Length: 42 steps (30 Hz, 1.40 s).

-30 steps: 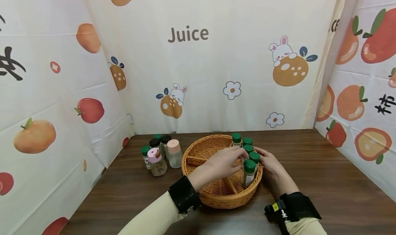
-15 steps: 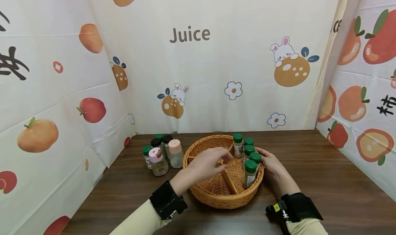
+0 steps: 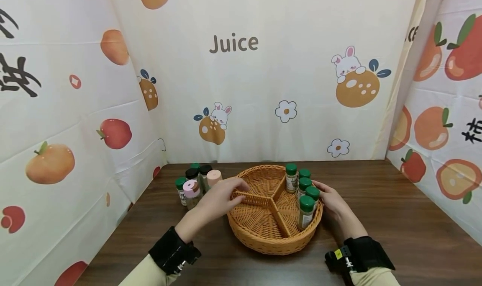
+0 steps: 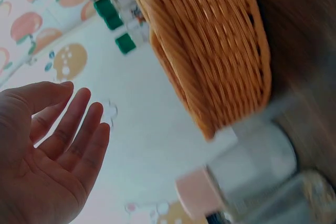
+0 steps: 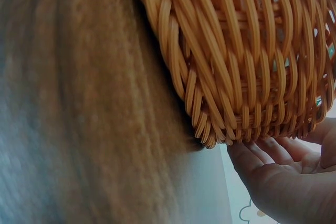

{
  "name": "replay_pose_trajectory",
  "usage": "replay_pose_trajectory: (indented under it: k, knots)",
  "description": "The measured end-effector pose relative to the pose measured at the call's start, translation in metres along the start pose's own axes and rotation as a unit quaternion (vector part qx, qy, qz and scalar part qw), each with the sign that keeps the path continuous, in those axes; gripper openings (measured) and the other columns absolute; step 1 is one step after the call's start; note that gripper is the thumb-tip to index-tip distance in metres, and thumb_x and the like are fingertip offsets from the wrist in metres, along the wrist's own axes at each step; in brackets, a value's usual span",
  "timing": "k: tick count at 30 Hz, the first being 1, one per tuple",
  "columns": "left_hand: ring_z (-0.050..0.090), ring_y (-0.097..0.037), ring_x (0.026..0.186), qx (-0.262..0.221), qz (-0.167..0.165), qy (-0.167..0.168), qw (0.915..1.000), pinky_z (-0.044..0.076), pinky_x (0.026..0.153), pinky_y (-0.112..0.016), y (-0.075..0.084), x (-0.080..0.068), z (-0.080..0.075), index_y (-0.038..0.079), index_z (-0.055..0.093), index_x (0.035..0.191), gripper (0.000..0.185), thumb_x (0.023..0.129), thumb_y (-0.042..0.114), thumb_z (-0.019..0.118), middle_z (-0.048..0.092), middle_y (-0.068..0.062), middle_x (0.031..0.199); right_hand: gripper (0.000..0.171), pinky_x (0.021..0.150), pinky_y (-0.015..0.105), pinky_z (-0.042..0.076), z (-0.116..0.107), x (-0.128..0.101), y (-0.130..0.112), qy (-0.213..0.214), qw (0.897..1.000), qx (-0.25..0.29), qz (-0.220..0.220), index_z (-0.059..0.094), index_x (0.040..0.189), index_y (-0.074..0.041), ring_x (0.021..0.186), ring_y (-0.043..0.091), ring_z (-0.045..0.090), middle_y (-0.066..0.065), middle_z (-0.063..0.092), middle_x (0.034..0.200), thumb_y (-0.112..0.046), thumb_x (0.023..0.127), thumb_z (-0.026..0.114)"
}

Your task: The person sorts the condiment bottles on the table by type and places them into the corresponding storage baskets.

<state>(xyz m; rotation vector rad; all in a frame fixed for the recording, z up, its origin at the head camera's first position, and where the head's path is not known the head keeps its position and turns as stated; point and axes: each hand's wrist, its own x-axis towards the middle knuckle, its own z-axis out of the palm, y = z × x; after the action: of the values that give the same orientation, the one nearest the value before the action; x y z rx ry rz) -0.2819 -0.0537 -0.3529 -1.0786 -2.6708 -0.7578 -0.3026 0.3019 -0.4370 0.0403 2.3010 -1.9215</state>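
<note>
In the head view, the left hand [image 3: 218, 200] has moved from over the green-capped jars [image 3: 306, 214] to the left rim of the wicker basket [image 3: 269, 245], its fingers loosely spread and holding nothing; the right hand [image 3: 334, 204] stays at the basket's right side. The basket sits on the bench [image 3: 395, 206], parted by Y-shaped dividers [image 3: 256, 199]; its right compartment holds five green-capped jars, upright, caps up, long axes vertical. Left of the basket stand six more jars, also upright: a lilac-capped jar [image 3: 191, 189], a peach-capped jar [image 3: 214, 177], two with black caps and two with green. In the left wrist view, the fingers are apart and slightly bent, clear of the basket wall; the peach-capped jar lies across this tilted picture. In the right wrist view, relaxed fingers touch the basket's outer wall, their tips partly hidden.
</note>
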Motion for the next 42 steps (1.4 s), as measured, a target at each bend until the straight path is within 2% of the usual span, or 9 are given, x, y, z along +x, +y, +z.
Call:
replay_pose_trajectory:
  k: [6, 11, 18, 21, 24, 26, 32, 38, 42]
  knots:
    - [0.066, -0.017, 0.104, 0.009, -0.037, 0.048, 0.9981, 0.056, 0.091, -0.038, -0.024, -0.013, -0.029, 0.014, 0.068, 0.11, 0.016, 0.094, 0.01, 0.067, 0.07, -0.001, 0.108, 0.053, 0.084, 0.015, 0.048, 0.001, 0.001, -0.001, -0.001, 1.0, 0.005, -0.003, 0.015, 0.158, 0.0, 0.115, 0.005, 0.05, 0.03, 0.021, 0.159, -0.017, 0.11, 0.029]
    - [0.068, -0.026, 0.102, 0.024, -0.071, 0.09, 0.9931, 0.056, 0.088, -0.044, -0.047, -0.022, -0.058, 0.008, 0.068, 0.113, 0.018, 0.094, 0.008, 0.066, 0.071, -0.007, 0.111, 0.052, 0.084, 0.015, 0.048, -0.001, 0.001, -0.001, -0.001, 1.0, 0.004, -0.003, 0.015, 0.158, 0.001, 0.113, 0.003, 0.05, 0.03, 0.021, 0.16, -0.016, 0.11, 0.027]
    - [0.067, -0.032, 0.106, 0.066, -0.121, 0.09, 0.9863, 0.054, 0.092, -0.05, -0.082, -0.034, -0.082, 0.003, 0.065, 0.115, 0.021, 0.095, 0.003, 0.063, 0.069, -0.016, 0.114, 0.052, 0.084, 0.015, 0.048, -0.002, 0.0, 0.001, -0.004, 1.0, 0.013, 0.0, 0.014, 0.158, 0.002, 0.129, 0.02, 0.045, 0.031, 0.019, 0.16, -0.015, 0.11, 0.027]
    - [0.066, -0.035, 0.107, 0.064, -0.132, 0.096, 0.9846, 0.054, 0.093, -0.051, -0.1, -0.041, -0.087, 0.001, 0.065, 0.115, 0.021, 0.095, -0.002, 0.059, 0.069, -0.019, 0.114, 0.052, 0.084, 0.015, 0.048, -0.003, 0.0, 0.002, -0.003, 1.0, 0.016, 0.002, 0.015, 0.158, 0.001, 0.123, 0.015, 0.049, 0.031, 0.02, 0.16, -0.015, 0.11, 0.027]
    - [0.066, -0.038, 0.106, 0.058, -0.138, 0.095, 0.9841, 0.054, 0.092, -0.052, -0.116, -0.048, -0.091, -0.002, 0.064, 0.115, 0.022, 0.094, -0.004, 0.057, 0.068, -0.022, 0.113, 0.053, 0.084, 0.015, 0.049, -0.004, 0.001, 0.003, -0.005, 1.0, 0.016, -0.002, 0.014, 0.158, 0.002, 0.111, 0.002, 0.051, 0.031, 0.021, 0.159, -0.015, 0.11, 0.027]
    - [0.065, -0.039, 0.107, 0.057, -0.143, 0.079, 0.9849, 0.053, 0.092, -0.053, -0.124, -0.052, -0.091, -0.003, 0.064, 0.115, 0.023, 0.093, -0.004, 0.058, 0.068, -0.023, 0.113, 0.053, 0.083, 0.015, 0.049, -0.004, 0.001, 0.003, -0.006, 1.0, 0.017, -0.003, 0.015, 0.158, 0.002, 0.106, -0.002, 0.051, 0.032, 0.021, 0.159, -0.016, 0.11, 0.027]
    - [0.061, -0.044, 0.116, 0.056, -0.161, 0.016, 0.9853, 0.05, 0.096, -0.057, -0.141, -0.061, -0.083, -0.005, 0.061, 0.123, 0.032, 0.092, 0.001, 0.065, 0.064, -0.026, 0.123, 0.053, 0.084, 0.014, 0.049, -0.003, 0.001, 0.003, -0.007, 1.0, 0.019, -0.004, 0.014, 0.158, 0.002, 0.105, -0.003, 0.05, 0.032, 0.021, 0.159, -0.016, 0.11, 0.028]
    - [0.056, -0.048, 0.121, 0.046, -0.193, 0.003, 0.9802, 0.048, 0.098, -0.059, -0.148, -0.063, -0.073, -0.005, 0.056, 0.129, 0.039, 0.092, 0.001, 0.065, 0.059, -0.03, 0.13, 0.053, 0.084, 0.015, 0.049, -0.002, 0.001, 0.003, -0.007, 1.0, 0.02, -0.005, 0.015, 0.157, 0.003, 0.105, -0.003, 0.051, 0.032, 0.022, 0.158, -0.016, 0.11, 0.029]
    - [0.056, -0.048, 0.121, 0.041, -0.194, 0.002, 0.9802, 0.048, 0.097, -0.059, -0.151, -0.062, -0.068, -0.007, 0.054, 0.132, 0.042, 0.092, 0.0, 0.064, 0.058, -0.031, 0.131, 0.053, 0.084, 0.015, 0.049, -0.001, 0.001, 0.003, -0.007, 1.0, 0.017, -0.006, 0.015, 0.157, 0.003, 0.111, 0.002, 0.051, 0.032, 0.022, 0.158, -0.015, 0.109, 0.029]
